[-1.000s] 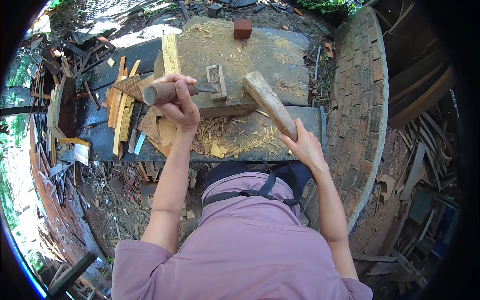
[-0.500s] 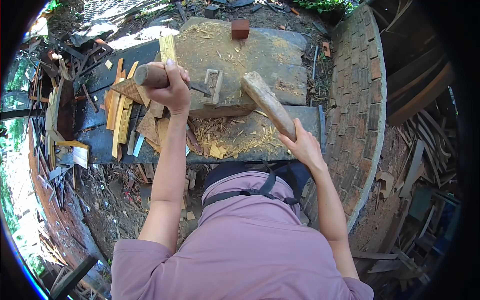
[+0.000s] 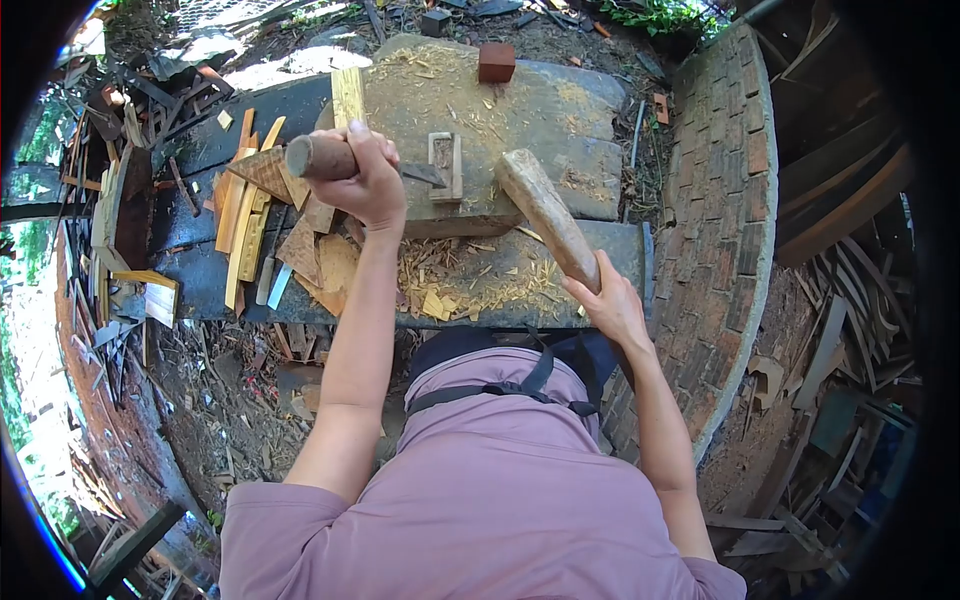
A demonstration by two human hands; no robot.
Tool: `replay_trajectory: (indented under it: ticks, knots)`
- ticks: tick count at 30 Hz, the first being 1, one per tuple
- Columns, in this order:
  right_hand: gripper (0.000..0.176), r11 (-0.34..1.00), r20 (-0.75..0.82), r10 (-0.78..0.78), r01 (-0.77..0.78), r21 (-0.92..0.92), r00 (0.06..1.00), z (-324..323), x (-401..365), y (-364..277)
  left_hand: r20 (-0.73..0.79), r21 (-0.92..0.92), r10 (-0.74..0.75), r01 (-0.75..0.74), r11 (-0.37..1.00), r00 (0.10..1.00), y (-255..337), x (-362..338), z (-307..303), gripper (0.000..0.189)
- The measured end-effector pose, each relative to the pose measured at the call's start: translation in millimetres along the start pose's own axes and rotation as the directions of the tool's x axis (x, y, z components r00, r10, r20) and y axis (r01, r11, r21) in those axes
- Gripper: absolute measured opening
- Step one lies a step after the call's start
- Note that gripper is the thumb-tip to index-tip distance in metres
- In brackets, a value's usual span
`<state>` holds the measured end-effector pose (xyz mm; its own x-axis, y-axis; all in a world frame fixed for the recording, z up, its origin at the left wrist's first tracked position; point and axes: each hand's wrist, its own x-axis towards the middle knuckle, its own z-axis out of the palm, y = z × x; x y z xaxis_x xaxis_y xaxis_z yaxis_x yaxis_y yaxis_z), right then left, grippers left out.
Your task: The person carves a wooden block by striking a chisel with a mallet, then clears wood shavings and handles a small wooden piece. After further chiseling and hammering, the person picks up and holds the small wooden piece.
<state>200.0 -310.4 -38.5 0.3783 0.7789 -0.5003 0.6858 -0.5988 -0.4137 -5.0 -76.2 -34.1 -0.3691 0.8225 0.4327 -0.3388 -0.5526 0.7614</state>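
My left hand (image 3: 365, 180) is wrapped round the thick wooden handle of a chisel (image 3: 322, 158). The metal blade points right, its tip close to the left side of a small rectangular wooden frame (image 3: 457, 170) lying on the work block (image 3: 410, 110). Whether the tip touches the frame I cannot tell. My right hand (image 3: 612, 300) grips the lower end of a long wooden mallet (image 3: 548, 215), whose far end is raised to the right of the frame.
A reddish-brown block (image 3: 496, 63) sits at the back of the work surface. Wood strips (image 3: 240, 215) and offcuts lie at the left, shavings (image 3: 480, 285) along the front. A curved brick wall (image 3: 715, 200) stands at the right.
My left hand and the chisel have shifted slightly right in view, as have the frame and work block. The mallet's far end has moved slightly right and down.
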Motion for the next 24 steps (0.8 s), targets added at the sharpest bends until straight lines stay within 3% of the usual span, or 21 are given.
replay_trajectory:
  ticks: [4,5,6,8,9,11,12,14,15,16,17,18,20,21,22,24]
  knots:
    - [0.056,0.954,-0.009,0.024,-0.020,0.300,1.000,-19,-6,-22,-0.068,0.020,0.030,-0.029,0.999,0.997,-2,-14,12,0.020]
    - [0.054,0.909,-0.004,0.043,-0.037,0.414,0.999,-28,-10,-36,-0.037,0.041,0.038,-0.037,0.998,0.999,-1,-15,13,0.020]
    - [0.054,0.910,-0.002,0.040,-0.035,0.412,0.999,-36,-15,-49,-0.003,0.063,0.047,-0.046,0.997,0.999,0,-16,13,0.021]
    - [0.051,0.805,-0.195,-0.069,0.170,0.569,0.978,-49,-26,-73,0.014,0.069,0.037,-0.038,0.997,0.999,1,-11,12,0.021]
    - [0.051,0.804,-0.197,-0.060,0.164,0.572,0.979,-55,-32,-85,0.030,0.072,0.025,-0.027,0.997,0.999,0,-9,13,0.021]
    - [0.050,0.656,-0.475,-0.338,0.565,0.500,0.812,-64,-41,-107,0.065,0.053,0.016,-0.020,0.998,0.998,-2,-4,15,0.020]
    - [0.050,0.658,-0.480,-0.328,0.561,0.501,0.814,-66,-43,-117,0.091,0.036,0.015,-0.018,0.999,0.996,-3,-4,16,0.019]
    - [0.048,0.560,-0.591,-0.575,0.799,0.219,0.565,-72,-43,-133,0.125,0.070,0.024,-0.033,0.997,0.992,-28,-9,6,0.026]
    - [0.048,0.559,-0.591,-0.577,0.800,0.216,0.563,-74,-42,-137,0.082,0.288,0.206,-0.221,0.932,0.975,-77,-10,-11,0.035]
    - [0.051,0.701,-0.418,-0.600,0.700,0.136,0.682,-76,-40,-141,0.078,0.499,0.388,-0.373,0.782,0.918,-103,-10,-21,0.045]
    - [0.053,0.805,-0.238,-0.572,0.592,0.019,0.785,-78,-38,-144,0.071,0.502,0.396,-0.376,0.779,0.916,-93,-7,-21,0.045]
    - [0.053,0.800,-0.236,-0.580,0.599,0.015,0.780,-80,-36,-145,0.113,0.423,0.339,-0.354,0.834,0.934,-70,-3,-17,0.049]
    - [0.056,0.784,-0.282,-0.588,0.620,0.033,0.758,-87,-28,-144,0.200,0.257,0.238,-0.285,0.923,0.950,-33,7,-1,0.058]
    - [0.057,0.756,-0.348,-0.588,0.649,0.085,0.730,-89,-30,-146,0.184,0.273,0.209,-0.255,0.928,0.960,-29,9,1,0.042]
    - [0.057,0.718,-0.403,-0.579,0.677,0.159,0.709,-95,-33,-151,0.220,0.188,-0.070,0.028,0.982,0.973,-8,2,6,0.028]
    - [0.056,0.547,-0.600,-0.626,0.829,0.118,0.499,-95,-31,-159,0.232,0.221,0.074,-0.126,0.967,0.970,-13,2,13,0.025]
